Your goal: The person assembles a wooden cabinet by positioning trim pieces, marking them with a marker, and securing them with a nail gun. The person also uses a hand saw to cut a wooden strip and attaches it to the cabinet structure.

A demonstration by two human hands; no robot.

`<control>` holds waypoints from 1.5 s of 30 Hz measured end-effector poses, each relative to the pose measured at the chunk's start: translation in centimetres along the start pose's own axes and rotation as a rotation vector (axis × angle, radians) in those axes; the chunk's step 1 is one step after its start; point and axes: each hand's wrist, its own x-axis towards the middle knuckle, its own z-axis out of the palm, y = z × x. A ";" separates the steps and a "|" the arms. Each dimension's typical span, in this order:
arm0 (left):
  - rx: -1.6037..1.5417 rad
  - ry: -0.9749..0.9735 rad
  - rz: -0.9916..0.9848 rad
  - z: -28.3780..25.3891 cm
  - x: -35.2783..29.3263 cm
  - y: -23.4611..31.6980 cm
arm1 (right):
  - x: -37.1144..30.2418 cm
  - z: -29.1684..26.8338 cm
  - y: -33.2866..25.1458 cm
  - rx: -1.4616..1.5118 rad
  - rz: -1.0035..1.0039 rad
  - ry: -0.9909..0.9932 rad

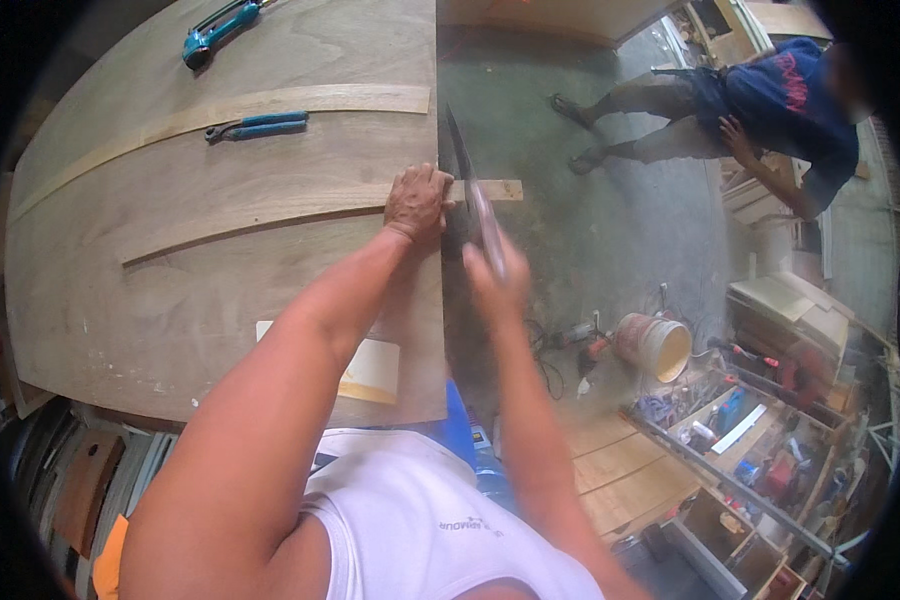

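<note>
My left hand (419,205) presses on a narrow wooden strip (260,220) at the table's right edge, its fingers curled over the wood. The end of that strip juts out past the edge. My right hand (498,278), smeared by motion, is closed around the handle of a handsaw (475,185). Its blade points away from me and crosses the overhanging end, just right of my left hand. Whether the teeth touch the wood is too blurred to tell.
On the plywood tabletop (170,330) lie a second strip (310,99), blue-handled pincers (258,127), a teal-handled tool (215,35) and a pale card (372,372). Another person (770,120) stands at the far right. A bucket (654,346) and a cluttered tool tray (750,430) are at right.
</note>
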 end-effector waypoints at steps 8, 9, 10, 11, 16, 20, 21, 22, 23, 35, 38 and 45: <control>0.006 -0.029 0.006 -0.9 -0.3 1.2 | -15.8 -5.4 -2.0 -0.119 0.016 -0.032; 0.003 -0.029 0.001 -1.2 -0.1 1.6 | -12.1 -3.7 0.3 -0.145 -0.082 0.017; -0.003 -0.011 -0.002 -0.9 -0.1 1.2 | -7.5 -2.0 1.0 -0.081 -0.125 0.059; -0.015 0.007 0.014 -0.6 0.1 1.0 | -3.2 -1.1 2.0 -0.061 -0.090 0.057; -0.013 -0.022 -0.018 -0.3 -0.1 1.6 | 1.9 0.0 -0.7 0.017 0.033 0.021; 0.007 -0.036 -0.019 -0.8 -0.2 0.2 | -11.4 -5.0 -3.7 -0.026 0.056 -0.046; -0.003 -0.029 -0.009 -0.6 -0.2 0.3 | -14.8 -6.8 -5.7 0.019 0.094 -0.055; 0.027 -0.044 -0.003 -0.5 -0.5 0.6 | -15.8 -7.1 -6.0 0.022 0.109 -0.054; 0.007 -0.040 -0.004 -0.5 -0.4 0.7 | -16.2 -7.5 -6.2 0.025 0.112 -0.060; -0.039 -0.099 -0.045 -1.7 0.5 0.9 | -1.7 -0.4 0.1 0.004 -0.018 0.033; -0.051 -0.122 -0.042 -1.6 -0.3 0.7 | -13.4 -5.6 -4.3 -0.071 0.183 -0.073; -0.035 -0.110 -0.033 -1.8 -0.4 1.2 | -5.2 -1.6 0.1 -0.106 0.023 -0.033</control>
